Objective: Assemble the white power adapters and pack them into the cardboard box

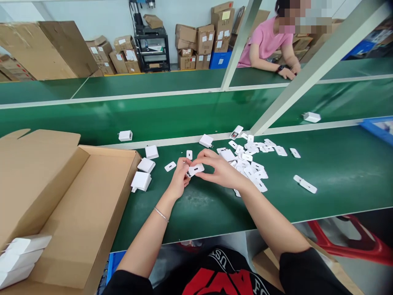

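Observation:
Over the green worktop (202,213), both hands meet at a white charger (196,169) whose slotted end plate faces up toward me. My left hand (177,182) is closed round its body, mostly hiding it. The thumb and fingers of my right hand (218,169) pinch the slotted plate at its right edge; whether the plate is fully seated I cannot tell. Two loose slotted plates, one upright (189,155) and one slanted (170,166), lie close to my left hand. A heap of similar white plates (245,164) spreads beyond my right forearm.
Several white chargers (141,181) lie left of my hands, beside an open cardboard box (82,205) with a charger stack (21,256) inside. A slanted white post (307,73) rises behind the heap. Across the bench sits a person in pink (267,41).

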{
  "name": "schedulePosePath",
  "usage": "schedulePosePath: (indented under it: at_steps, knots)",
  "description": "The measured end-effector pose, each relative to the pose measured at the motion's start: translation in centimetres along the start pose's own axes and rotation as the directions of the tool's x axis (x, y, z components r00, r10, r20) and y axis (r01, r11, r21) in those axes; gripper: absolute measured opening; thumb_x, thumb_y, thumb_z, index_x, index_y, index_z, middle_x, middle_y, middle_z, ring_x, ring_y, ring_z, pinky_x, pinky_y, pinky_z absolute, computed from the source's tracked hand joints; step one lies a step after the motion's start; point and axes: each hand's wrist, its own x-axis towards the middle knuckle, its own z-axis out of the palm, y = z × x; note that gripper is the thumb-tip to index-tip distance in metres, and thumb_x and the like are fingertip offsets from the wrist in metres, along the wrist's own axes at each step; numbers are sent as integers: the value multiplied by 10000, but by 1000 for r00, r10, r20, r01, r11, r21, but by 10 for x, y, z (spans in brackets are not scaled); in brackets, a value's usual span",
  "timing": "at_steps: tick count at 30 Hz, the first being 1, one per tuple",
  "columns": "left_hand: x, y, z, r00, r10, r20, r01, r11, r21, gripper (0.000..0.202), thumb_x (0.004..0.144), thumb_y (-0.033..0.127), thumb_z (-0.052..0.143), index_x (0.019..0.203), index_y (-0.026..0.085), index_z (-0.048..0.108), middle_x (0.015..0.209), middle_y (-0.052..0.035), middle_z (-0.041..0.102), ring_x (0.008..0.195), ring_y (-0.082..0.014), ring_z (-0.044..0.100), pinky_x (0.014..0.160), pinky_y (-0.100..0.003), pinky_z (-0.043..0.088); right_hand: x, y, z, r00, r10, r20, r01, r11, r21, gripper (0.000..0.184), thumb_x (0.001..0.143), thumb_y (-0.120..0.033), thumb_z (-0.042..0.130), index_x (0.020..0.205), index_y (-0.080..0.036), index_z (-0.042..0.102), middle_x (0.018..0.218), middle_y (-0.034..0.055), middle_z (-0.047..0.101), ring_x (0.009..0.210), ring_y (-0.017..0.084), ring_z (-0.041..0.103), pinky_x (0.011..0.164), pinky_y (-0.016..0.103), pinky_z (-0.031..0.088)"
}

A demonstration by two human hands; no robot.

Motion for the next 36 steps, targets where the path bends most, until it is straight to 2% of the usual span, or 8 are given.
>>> schedulePosePath:
  at_steps: [8,11,16,21,25,28,32,36]
  knots:
    - [-7,5,1,998,61,14,-62,990,128,293,918,410,594,1096,247,428,849,75,485,522,-50,336,477,-205,314,-3,7,5,1000,3,-23,0,993,119,244,1007,-345,677,1238,-346,757,1123,58,523,1073,228,595,944,417,559]
    - [-7,4,3,995,96,28,-98,990,99,310,941,422,601,1125,246,423,928,49,545,519,-43,339,473,-206,317,-4,12,8,998,59,-21,-54,982,182,333,1001,-423,679,1326,-358,718,1169,63,542,1087,231,598,973,432,558]
    - [-5,-5,7,969,249,5,-248,964,94,364,964,472,666,1169,245,470,1193,-44,580,660,-57,502,579,-219,447,-1,21,15,943,333,-19,-315,907,280,447,1071,-573,479,1369,-303,673,1280,83,656,1024,222,654,921,424,563]
    - [-3,-6,17,934,328,-143,-322,945,66,343,990,498,643,1199,253,521,1272,-75,576,794,-116,597,689,-291,551,17,22,16,959,276,56,-279,903,327,461,1067,-602,466,1294,-279,703,1240,59,727,987,213,693,857,366,563]
    - [-5,-1,17,845,344,-408,-342,936,82,272,1010,486,560,1150,254,535,1208,-68,616,701,-107,531,587,-260,501,65,40,24,951,308,-13,-296,924,243,584,1091,-629,305,1233,-227,704,1093,64,733,955,210,679,883,373,554]
    - [-7,5,13,769,340,-541,-349,933,90,187,1008,412,521,1107,253,515,1234,-83,651,665,-107,499,555,-250,461,124,65,38,950,266,-165,-258,964,69,460,1090,-508,391,1310,-198,651,1281,115,690,1145,245,647,1009,404,520]
    - [-8,9,8,732,358,-580,-381,921,88,181,985,391,531,1087,242,510,1219,-103,661,670,-117,495,540,-246,438,195,92,61,963,239,-128,-267,917,-296,689,963,-302,653,1572,-94,405,1602,220,470,1418,328,487,1142,448,430]
    - [-4,7,7,730,403,-552,-397,908,138,300,981,499,555,1111,233,502,1229,-122,641,686,-125,500,546,-256,440,227,98,77,966,247,-76,-258,900,-351,520,888,-210,718,1377,-78,602,1441,242,601,1324,383,532,1107,524,423]
